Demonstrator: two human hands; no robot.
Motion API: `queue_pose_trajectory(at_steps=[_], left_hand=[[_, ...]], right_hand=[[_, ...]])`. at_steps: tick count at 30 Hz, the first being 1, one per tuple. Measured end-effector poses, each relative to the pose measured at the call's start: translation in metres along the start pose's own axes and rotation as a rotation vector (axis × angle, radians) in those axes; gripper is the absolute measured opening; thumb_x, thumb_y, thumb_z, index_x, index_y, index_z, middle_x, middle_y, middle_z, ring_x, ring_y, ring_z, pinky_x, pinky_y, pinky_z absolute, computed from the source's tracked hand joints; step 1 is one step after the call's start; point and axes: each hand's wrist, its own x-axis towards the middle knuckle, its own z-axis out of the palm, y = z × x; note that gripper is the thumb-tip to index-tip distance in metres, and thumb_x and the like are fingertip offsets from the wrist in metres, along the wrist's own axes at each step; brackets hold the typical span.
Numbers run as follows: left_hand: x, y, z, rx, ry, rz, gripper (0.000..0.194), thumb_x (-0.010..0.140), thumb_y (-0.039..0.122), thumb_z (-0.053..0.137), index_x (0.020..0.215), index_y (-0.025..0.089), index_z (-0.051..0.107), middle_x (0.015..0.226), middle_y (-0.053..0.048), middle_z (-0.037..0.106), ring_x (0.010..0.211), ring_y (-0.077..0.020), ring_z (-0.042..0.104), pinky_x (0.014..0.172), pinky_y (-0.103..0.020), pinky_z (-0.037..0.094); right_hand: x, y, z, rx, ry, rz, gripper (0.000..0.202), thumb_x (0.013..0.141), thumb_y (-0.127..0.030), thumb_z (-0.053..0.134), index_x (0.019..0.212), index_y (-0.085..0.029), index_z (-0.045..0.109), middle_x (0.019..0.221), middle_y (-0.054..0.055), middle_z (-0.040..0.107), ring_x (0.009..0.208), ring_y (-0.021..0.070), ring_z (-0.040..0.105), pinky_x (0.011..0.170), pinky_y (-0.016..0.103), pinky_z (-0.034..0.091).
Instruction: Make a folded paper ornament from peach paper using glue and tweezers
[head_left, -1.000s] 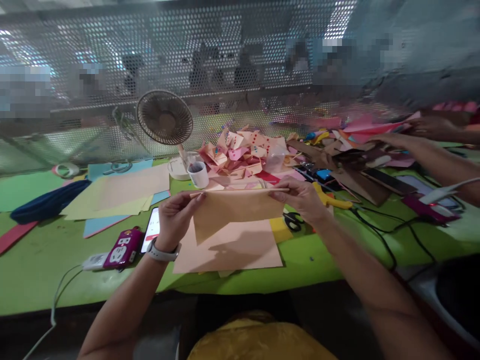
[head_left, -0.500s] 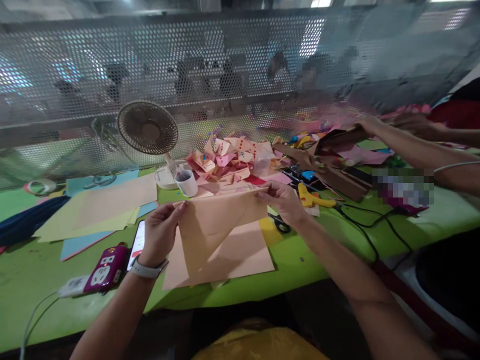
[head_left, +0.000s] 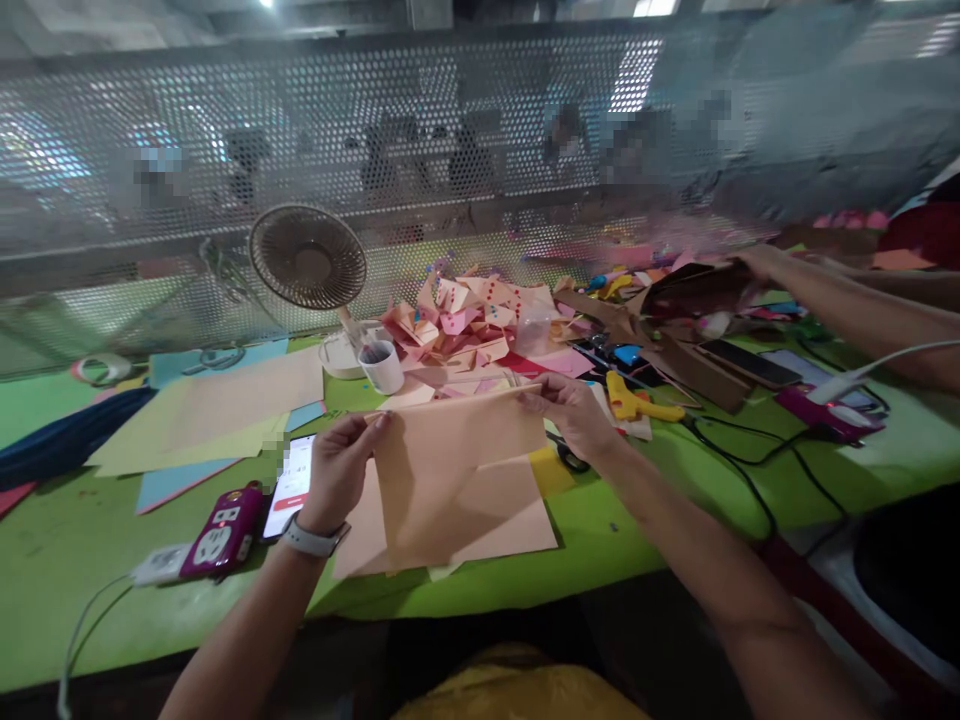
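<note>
Both hands (head_left: 341,465) (head_left: 574,415), nearly closed, pinch a peach paper sheet (head_left: 459,440) (thin, straight-edged) by its top.

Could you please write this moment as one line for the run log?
left hand: pinching upper sheet near its left end | right hand: pinching same sheet near right end | lower sheet: beneath, over green table

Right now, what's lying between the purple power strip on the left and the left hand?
A phone with its screen lit. The head view shows it between the purple power strip and the left hand, which pinches a peach sheet.
</note>
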Motion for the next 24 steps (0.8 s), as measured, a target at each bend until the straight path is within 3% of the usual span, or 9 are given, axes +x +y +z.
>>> queue_pose_trajectory(at_steps=[9,15,20,24], left_hand=[[0.000,-0.004,0.005,-0.038,-0.050,-0.160,0.033,0.061,0.043,0.085,0.077,0.016,0.073,0.071,-0.003,0.069,0.059,-0.0108,0.060,0.055,-0.021,0.048],[0.008,-0.007,0.002,0.000,-0.078,-0.259,0.034,0.061,0.043,0.082,0.075,0.014,0.070,0.066,-0.002,0.064,0.053,-0.0085,0.054,0.046,-0.018,0.040],[0.017,-0.034,-0.013,0.217,-0.273,-0.447,0.039,0.059,0.048,0.081,0.069,0.014,0.063,0.058,0.002,0.057,0.050,-0.0087,0.051,0.051,-0.021,0.042],[0.021,-0.057,-0.024,0.455,-0.319,-0.404,0.044,0.060,0.055,0.076,0.067,0.015,0.061,0.052,0.004,0.051,0.047,-0.0096,0.045,0.048,-0.022,0.033]], right_hand=[[0.008,0.013,-0.005,0.030,0.008,0.141,0.033,0.058,-0.038,0.087,0.075,-0.019,0.066,0.069,-0.002,0.067,0.061,0.0114,0.061,0.060,0.023,0.050],[0.014,0.027,-0.008,0.046,-0.019,0.333,0.038,0.057,-0.035,0.086,0.082,-0.017,0.064,0.073,0.000,0.070,0.061,0.0129,0.064,0.060,0.025,0.050],[0.017,0.059,-0.013,-0.220,-0.043,0.355,0.043,0.058,-0.034,0.082,0.089,-0.017,0.058,0.070,-0.002,0.067,0.061,0.0131,0.061,0.059,0.024,0.044],[0.016,0.081,-0.013,-0.526,-0.131,0.251,0.035,0.067,-0.038,0.071,0.091,-0.017,0.056,0.052,-0.010,0.050,0.049,0.0101,0.045,0.051,0.022,0.030]])
